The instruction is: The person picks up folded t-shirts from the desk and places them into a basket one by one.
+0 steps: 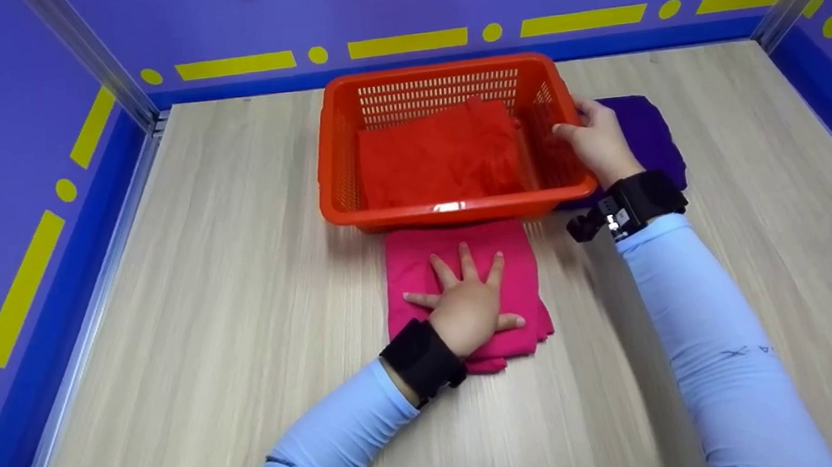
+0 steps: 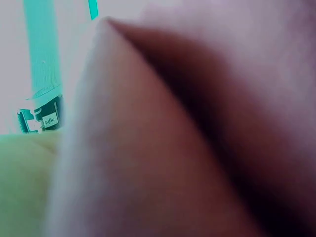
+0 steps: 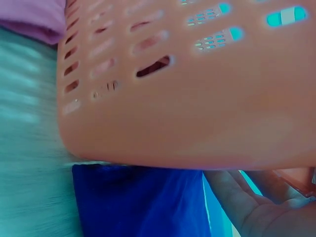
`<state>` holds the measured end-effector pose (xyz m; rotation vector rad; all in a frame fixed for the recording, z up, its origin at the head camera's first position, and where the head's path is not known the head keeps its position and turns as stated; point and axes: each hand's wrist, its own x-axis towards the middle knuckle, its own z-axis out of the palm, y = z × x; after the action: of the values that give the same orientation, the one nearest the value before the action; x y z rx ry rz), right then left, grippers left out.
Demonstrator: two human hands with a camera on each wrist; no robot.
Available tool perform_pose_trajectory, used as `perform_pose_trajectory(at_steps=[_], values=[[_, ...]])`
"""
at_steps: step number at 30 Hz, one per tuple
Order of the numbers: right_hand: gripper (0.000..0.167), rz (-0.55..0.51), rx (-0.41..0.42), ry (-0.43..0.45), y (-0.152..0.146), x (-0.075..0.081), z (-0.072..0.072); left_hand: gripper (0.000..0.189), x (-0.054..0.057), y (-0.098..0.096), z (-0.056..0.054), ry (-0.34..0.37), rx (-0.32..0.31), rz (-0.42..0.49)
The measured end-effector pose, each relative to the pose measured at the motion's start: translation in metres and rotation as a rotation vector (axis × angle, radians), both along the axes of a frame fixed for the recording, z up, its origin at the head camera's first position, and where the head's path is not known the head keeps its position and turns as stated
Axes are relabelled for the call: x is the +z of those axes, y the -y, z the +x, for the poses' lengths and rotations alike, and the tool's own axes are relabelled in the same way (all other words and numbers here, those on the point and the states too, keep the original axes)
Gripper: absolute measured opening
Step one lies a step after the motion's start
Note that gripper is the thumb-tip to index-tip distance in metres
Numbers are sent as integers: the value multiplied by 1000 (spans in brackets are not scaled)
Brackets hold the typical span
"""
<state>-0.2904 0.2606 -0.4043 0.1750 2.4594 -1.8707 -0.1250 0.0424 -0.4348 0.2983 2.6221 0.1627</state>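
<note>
An orange-red plastic basket [image 1: 459, 206] with slotted walls stands toward the back, a folded red cloth [image 1: 439, 156] lying inside it. My right hand [image 1: 600, 138] grips the basket's right rim, thumb on the inner side and fingers outside. In front of the basket lies a folded pink cloth [image 1: 404, 265]. On it my left hand [image 1: 468, 312] rests palm down with the fingers spread. A folded dark purple cloth [image 1: 644, 134] lies right of the basket, partly hidden by the basket and the right hand; the right wrist view shows this cloth [image 3: 143, 202] as blue beside the basket wall [image 3: 197, 113].
The wood-grain table [image 1: 239, 279] is bordered by blue-purple panels [image 1: 397, 17] with yellow marks at the back and sides. A metal frame edge [image 1: 105, 291] runs along its left side. In the left wrist view, blurred skin fills most of the picture.
</note>
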Motion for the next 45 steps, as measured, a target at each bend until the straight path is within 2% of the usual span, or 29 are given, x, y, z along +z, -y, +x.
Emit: perform_pose_trajectory(at_steps=[10, 14, 18, 21, 24, 29, 32, 34, 38, 42, 45], values=[[56, 6, 4, -7, 1, 0, 1, 102, 1, 7, 1, -6, -2, 22], [56, -12, 12, 34, -3, 0, 1, 96, 3, 16, 2, -30, -41, 41], [63, -21, 57, 119, -7, 4, 6, 85, 5, 35, 3, -95, -80, 117], [65, -33, 80, 162, -9, 9, 13, 79, 4, 52, 4, -158, -90, 192], [65, -71, 95, 163, -12, 13, 24, 77, 1, 70, 6, -203, -85, 257], [69, -166, 135, 151, -22, 16, 55, 74, -4, 102, 13, -218, -86, 440], [75, -254, 173, 155, -30, 13, 80, 78, -10, 121, 19, -209, -44, 577], [76, -332, 212, 161, -33, 7, 98, 84, -13, 131, 22, -183, 20, 683], [76, -391, 344, 266, -26, -9, 129, 95, -16, 143, 28, -110, 153, 885], [73, -428, 413, 410, -10, -25, 147, 101, -20, 146, 30, -85, 226, 994], [68, -485, 447, 461, -4, -32, 155, 104, -25, 145, 31, -46, 282, 1105]])
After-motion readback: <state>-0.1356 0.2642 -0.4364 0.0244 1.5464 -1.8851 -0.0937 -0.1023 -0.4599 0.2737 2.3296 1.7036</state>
